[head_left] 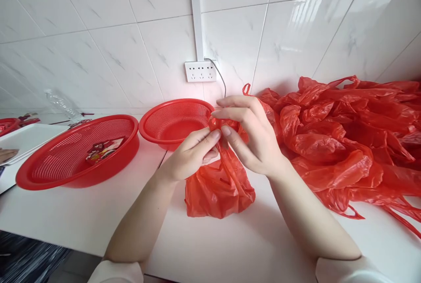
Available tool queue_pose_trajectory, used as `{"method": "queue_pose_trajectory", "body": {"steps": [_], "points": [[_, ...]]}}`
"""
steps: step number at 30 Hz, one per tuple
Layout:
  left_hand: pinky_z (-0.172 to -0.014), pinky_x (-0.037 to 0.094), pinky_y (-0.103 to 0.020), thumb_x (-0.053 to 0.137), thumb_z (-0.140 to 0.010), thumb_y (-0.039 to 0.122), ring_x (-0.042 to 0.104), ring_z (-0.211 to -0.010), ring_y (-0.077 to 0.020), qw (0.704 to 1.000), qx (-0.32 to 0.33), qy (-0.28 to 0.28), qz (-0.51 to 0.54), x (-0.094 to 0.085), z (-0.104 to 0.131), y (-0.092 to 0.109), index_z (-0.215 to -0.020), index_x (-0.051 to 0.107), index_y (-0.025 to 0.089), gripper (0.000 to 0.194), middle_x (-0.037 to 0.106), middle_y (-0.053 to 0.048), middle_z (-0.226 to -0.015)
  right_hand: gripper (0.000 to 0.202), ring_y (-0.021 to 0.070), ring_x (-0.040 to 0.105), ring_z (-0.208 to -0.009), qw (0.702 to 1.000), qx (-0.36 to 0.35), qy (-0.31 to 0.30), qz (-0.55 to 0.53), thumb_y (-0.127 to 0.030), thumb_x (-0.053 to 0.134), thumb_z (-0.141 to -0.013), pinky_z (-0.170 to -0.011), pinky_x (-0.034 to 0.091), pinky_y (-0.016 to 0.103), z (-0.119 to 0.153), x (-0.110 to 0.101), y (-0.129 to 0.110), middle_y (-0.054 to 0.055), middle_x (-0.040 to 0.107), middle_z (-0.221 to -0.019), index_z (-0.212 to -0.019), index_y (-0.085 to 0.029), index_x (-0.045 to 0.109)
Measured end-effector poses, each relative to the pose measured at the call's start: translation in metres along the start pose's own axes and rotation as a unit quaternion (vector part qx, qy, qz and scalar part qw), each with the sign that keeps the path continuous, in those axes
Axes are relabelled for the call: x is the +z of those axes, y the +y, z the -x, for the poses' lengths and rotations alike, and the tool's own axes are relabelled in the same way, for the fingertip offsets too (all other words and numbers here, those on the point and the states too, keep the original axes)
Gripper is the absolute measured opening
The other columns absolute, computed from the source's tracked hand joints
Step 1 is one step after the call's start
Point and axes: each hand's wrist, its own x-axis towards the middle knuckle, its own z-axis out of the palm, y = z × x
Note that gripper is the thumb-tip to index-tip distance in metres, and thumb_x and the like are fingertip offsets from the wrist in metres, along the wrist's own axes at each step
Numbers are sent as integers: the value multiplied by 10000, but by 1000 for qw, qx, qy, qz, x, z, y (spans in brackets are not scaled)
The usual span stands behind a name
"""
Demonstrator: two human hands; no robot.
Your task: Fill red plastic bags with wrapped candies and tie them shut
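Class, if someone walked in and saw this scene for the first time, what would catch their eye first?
Probably the big heap of crumpled red plastic bags against the tiled wall on the right. Next, the left hand and right hand pinching the gathered top of a red bag in the middle. Further left stand two red perforated baskets, the nearer holding a few colourful packets.

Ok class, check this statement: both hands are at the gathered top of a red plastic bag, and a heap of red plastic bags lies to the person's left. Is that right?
Not quite: the head view shows the heap of red plastic bags to the person's right. Left hand and right hand are indeed at the red plastic bag's gathered top.
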Motion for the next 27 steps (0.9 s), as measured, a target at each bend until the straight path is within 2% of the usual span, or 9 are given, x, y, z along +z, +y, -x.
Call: {"method": "queue_pose_trajectory", "body": {"steps": [5, 8, 12, 15, 17, 19, 23, 25, 27], "points": [[-458, 318, -209, 474, -934, 443, 370, -454, -62, 1000, 3, -8, -2, -8, -4, -2, -722, 560, 155, 368, 396, 36, -510, 297, 190, 620, -1022, 991, 89, -84, -51, -132, 456, -900, -897, 524, 363, 3, -2, 7, 52, 642, -1099, -1169, -235, 525], [-446, 342, -207, 498, -919, 460, 420, -423, -65, 1000, -8, 22, -6, -11, -5, -5, -724, 593, 145, 383, 462, 22, -491, 272, 188, 626, -995, 992, 110, -50, -39, -146, 488, -879, -887, 524, 353, 6, -1, 10, 45, 647, -1084, -1131, -233, 541], [-425, 363, -210, 467, -925, 484, 483, -400, -83, 995, -36, 79, 54, -19, -11, -8, -1000, 648, 159, 380, 582, -6, -549, 285, 192, 635, -938, 992, 121, 5, -28, -157, 550, -829, -831, 538, 346, 8, -12, 10, 44, 640, -1053, -1102, -237, 539], [-478, 405, -193, 518, -906, 454, 523, -480, -84, 988, -53, 82, 119, -26, -15, -10, -1060, 657, 176, 347, 584, -2, -574, 281, 170, 632, -823, 990, 86, -102, -52, -141, 560, -810, -723, 549, 313, 9, -22, 5, 21, 650, -977, -1065, -258, 559], [-516, 424, -191, 529, -898, 436, 515, -502, -80, 985, -62, 71, 148, -29, -17, -11, -975, 681, 177, 310, 554, 6, -554, 281, 149, 622, -760, 971, 71, -217, -69, -133, 541, -828, -669, 542, 290, 9, -27, 1, 6, 660, -967, -1071, -272, 569], [-503, 413, -208, 482, -909, 453, 474, -469, -81, 987, -61, 46, 140, -29, -16, -10, -801, 672, 171, 357, 521, 6, -523, 269, 150, 626, -791, 959, 61, -264, -87, -170, 567, -844, -691, 541, 290, 8, -28, -2, 8, 666, -999, -1095, -267, 571], [-561, 433, -269, 431, -929, 415, 501, -529, -116, 993, 49, 9, -111, -25, -5, -5, -625, 574, 166, 417, 558, -27, -605, 224, 196, 616, -989, 982, 87, -113, -126, -329, 606, -869, -839, 526, 335, 5, -20, -1, 53, 645, -1065, -1070, -232, 584], [-645, 448, -287, 512, -888, 286, 553, -663, -147, 939, 141, 14, -312, -24, 0, -4, -737, 612, 176, 212, 603, -40, -732, 214, 204, 585, -1094, 977, 140, -50, -152, -356, 519, -925, -912, 502, 359, 6, -13, 6, 66, 620, -1144, -1092, -235, 578], [-694, 452, -292, 520, -845, 157, 572, -760, -165, 863, 215, 24, -456, -25, 2, -5, -846, 619, 198, 108, 627, -41, -832, 259, 198, 553, -1166, 957, 200, -45, -204, -355, 443, -962, -970, 474, 379, 8, -5, 16, 67, 560, -1277, -1175, -253, 550]]}}
